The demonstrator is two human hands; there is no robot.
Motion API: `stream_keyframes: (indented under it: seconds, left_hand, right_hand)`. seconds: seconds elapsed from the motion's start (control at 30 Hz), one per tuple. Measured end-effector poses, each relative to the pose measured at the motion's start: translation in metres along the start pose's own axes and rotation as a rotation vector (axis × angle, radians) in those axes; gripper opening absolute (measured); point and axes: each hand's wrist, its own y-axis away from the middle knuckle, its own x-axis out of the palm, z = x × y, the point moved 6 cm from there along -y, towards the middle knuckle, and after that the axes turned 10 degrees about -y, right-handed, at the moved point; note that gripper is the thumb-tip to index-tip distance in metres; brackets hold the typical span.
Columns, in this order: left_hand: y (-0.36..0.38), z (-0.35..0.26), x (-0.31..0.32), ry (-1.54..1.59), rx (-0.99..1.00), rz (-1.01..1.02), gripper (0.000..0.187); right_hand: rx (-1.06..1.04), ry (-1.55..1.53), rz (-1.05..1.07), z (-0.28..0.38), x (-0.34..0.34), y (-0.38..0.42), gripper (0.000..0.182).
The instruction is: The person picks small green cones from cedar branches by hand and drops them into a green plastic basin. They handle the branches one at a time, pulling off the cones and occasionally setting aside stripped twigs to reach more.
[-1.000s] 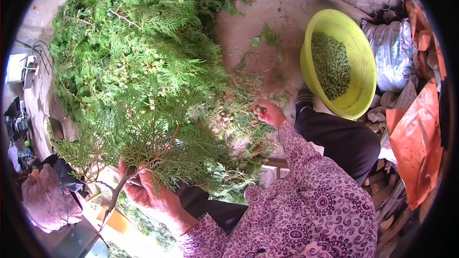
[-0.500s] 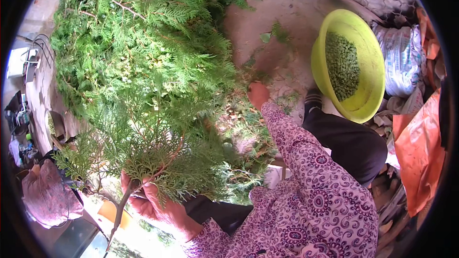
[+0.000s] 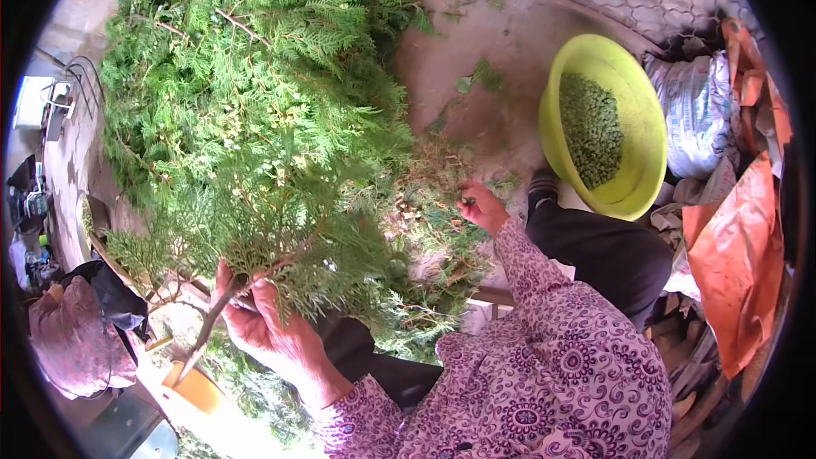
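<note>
My left hand is wrapped round the brown stem of a leafy evergreen branch, whose flat, scaly green sprays fan out above and to the right of the fingers. The stem's bare end points down and to the left. To the right, my right hand hovers over green and brown clippings on the ground. Its fingers are curled together at the tips; a small dark bit seems to lie between them, too small to name. A large heap of similar green branches rises beyond the left hand.
A yellow-green basin partly filled with small green pieces stands tilted at the right, beside my knee. Behind it are a white woven sack and an orange sheet. An orange-yellow container and a pink cloth bundle are at lower left.
My right hand has moved slightly down and right, back toward my body, and its fingers now show curled. The branch in my left hand has tilted a little. The whole view has shifted slightly.
</note>
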Motion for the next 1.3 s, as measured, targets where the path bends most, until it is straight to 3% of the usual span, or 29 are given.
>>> stream_keyframes:
  seconds: [0.07, 0.17, 0.37, 0.53, 0.6, 0.67, 0.7, 0.77, 0.8, 0.87, 0.9, 0.97, 1.0, 1.07, 1.1, 1.17, 1.2, 1.27, 1.3]
  left_hand:
    - [-0.004, -0.006, 0.005, -0.065, 0.047, 0.001, 0.038]
    - [-0.006, -0.013, 0.012, -0.033, -0.007, 0.045, 0.037]
    - [-0.014, -0.006, 0.019, 0.069, 0.100, 0.098, 0.032]
    - [-0.014, -0.019, 0.017, -0.060, 0.108, 0.084, 0.031]
    - [-0.017, -0.018, 0.015, -0.026, 0.139, 0.059, 0.032]
    - [-0.018, -0.017, 0.011, -0.009, 0.149, 0.053, 0.032]
    - [-0.019, -0.016, 0.009, 0.001, 0.160, 0.045, 0.032]
    - [-0.019, -0.012, 0.005, 0.046, 0.126, 0.063, 0.032]
    - [-0.019, -0.013, 0.002, 0.038, 0.115, 0.060, 0.032]
    - [-0.019, -0.013, 0.001, 0.021, 0.128, 0.034, 0.032]
    - [-0.019, -0.012, 0.000, 0.008, 0.126, 0.034, 0.032]
    - [-0.017, -0.012, -0.003, 0.034, 0.093, 0.007, 0.030]
    - [-0.016, -0.011, -0.005, 0.032, 0.062, -0.007, 0.030]
    - [-0.017, -0.007, -0.011, -0.002, 0.047, 0.001, 0.031]
    - [-0.018, -0.006, -0.013, -0.029, 0.034, 0.010, 0.031]
    - [-0.016, -0.007, -0.018, -0.099, 0.021, -0.022, 0.033]
    - [-0.016, -0.006, -0.017, -0.076, 0.019, -0.025, 0.034]
    - [-0.016, -0.004, -0.014, -0.065, 0.013, -0.030, 0.034]
    - [-0.015, -0.006, -0.012, -0.063, 0.033, -0.042, 0.035]
  right_hand:
    - [0.046, -0.147, 0.224, 0.001, 0.013, 0.021, 0.023]
    - [0.120, -0.273, 0.316, 0.004, 0.038, 0.053, 0.022]
    - [0.117, -0.111, 0.234, 0.009, 0.048, 0.073, 0.015]
    - [0.051, -0.031, 0.103, 0.038, 0.034, 0.086, 0.003]
    - [-0.111, -0.187, 0.194, 0.083, 0.019, 0.094, 0.012]
    - [-0.409, -0.611, 0.365, 0.140, 0.005, 0.106, 0.016]
    - [-0.411, -0.608, 0.362, 0.145, 0.017, 0.121, 0.016]
    - [-0.613, -0.832, -0.008, 0.158, 0.026, 0.165, 0.029]
    - [-0.610, -0.828, -0.012, 0.152, 0.014, 0.155, 0.029]
    - [-0.699, -0.292, 0.023, 0.143, -0.011, 0.124, 0.046]
    - [-0.688, -0.295, 0.016, 0.134, -0.012, 0.116, 0.046]
    - [-0.775, 0.463, -0.379, 0.116, -0.013, 0.108, 0.054]
    - [-0.969, 1.130, -0.571, 0.110, 0.000, 0.109, 0.061]
    - [-0.953, 1.549, -0.347, 0.070, 0.019, 0.087, 0.065]
    - [-0.942, 1.548, -0.342, 0.055, 0.017, 0.078, 0.065]
    - [-0.736, 1.844, -0.096, 0.010, 0.023, 0.058, 0.070]
    - [-0.720, 1.843, -0.089, 0.001, 0.028, 0.054, 0.070]
    - [-0.441, 1.992, -0.137, -0.017, 0.044, 0.056, 0.074]
    - [-0.430, 1.988, -0.130, -0.023, 0.045, 0.052, 0.074]
